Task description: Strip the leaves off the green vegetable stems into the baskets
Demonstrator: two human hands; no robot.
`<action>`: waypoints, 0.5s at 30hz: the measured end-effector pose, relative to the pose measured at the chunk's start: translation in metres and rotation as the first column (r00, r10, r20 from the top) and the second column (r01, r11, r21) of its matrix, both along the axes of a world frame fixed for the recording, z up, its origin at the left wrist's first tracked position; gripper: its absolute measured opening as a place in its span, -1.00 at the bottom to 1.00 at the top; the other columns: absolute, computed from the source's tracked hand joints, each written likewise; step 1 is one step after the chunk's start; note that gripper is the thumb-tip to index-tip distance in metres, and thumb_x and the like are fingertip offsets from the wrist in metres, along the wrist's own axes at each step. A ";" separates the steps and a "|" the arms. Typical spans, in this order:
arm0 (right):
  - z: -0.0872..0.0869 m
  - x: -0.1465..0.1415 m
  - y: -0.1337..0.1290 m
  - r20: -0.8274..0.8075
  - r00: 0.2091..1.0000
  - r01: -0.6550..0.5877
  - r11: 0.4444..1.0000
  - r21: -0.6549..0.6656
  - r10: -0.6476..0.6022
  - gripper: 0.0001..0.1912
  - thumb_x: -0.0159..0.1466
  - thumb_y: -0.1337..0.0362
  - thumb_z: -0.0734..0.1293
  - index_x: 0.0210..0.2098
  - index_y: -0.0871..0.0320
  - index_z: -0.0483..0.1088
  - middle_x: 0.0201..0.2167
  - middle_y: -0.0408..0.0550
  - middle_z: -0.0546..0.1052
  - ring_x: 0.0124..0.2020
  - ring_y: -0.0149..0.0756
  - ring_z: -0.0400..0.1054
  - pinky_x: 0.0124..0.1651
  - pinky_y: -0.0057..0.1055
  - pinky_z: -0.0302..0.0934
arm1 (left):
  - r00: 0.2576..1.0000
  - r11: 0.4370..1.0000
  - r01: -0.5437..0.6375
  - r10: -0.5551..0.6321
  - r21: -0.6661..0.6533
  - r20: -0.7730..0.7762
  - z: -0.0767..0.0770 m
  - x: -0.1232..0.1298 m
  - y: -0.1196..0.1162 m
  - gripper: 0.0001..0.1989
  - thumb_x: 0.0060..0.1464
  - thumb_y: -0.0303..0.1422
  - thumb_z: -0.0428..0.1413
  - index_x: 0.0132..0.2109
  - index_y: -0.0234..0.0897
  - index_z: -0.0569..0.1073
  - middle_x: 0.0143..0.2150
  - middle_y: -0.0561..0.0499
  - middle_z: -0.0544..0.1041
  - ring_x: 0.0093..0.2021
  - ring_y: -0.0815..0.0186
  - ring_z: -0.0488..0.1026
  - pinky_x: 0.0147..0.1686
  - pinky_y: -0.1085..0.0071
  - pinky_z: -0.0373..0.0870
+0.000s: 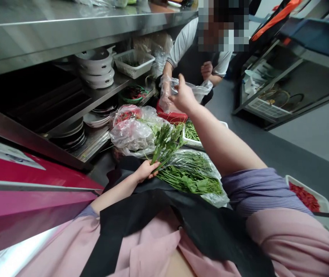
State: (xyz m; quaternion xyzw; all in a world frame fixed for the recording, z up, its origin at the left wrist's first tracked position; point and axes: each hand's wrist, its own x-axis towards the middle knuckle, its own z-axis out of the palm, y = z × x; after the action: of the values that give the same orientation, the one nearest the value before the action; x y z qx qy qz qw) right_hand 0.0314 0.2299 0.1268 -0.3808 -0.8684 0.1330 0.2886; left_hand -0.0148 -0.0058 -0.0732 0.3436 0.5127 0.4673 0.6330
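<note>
Herb stems (166, 144) — leafy, in L hand (145, 172)

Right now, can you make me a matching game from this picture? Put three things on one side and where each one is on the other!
Things:
1. bunch of green herbs
2. red chillies
3. white dishes

Places:
A. white tray
B. steel shelf
C. left hand

Pairs: 1-C, 2-A, 3-B

Right hand (184, 96) open, left hand (145, 171) curled
</note>
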 end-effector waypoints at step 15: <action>-0.083 0.113 -0.078 0.618 0.708 -0.608 0.741 0.286 0.343 -0.76 0.31 0.38 0.14 -0.33 0.15 0.43 -0.37 0.02 0.48 -0.20 -0.23 0.28 0.20 -0.13 0.00 | 0.971 0.992 -0.010 0.039 0.123 -0.234 -0.013 0.006 -0.004 -0.61 0.08 -0.01 0.06 -0.40 -0.28 0.30 -0.69 0.18 0.27 -0.73 0.52 0.09 -0.67 0.53 0.01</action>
State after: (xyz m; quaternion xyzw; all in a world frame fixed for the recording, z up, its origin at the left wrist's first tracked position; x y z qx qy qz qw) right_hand 0.1445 0.1516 0.0436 -0.0747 -0.9871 -0.1191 0.0762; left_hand -0.0085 -0.0098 -0.0860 0.4282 0.5593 0.4612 0.5396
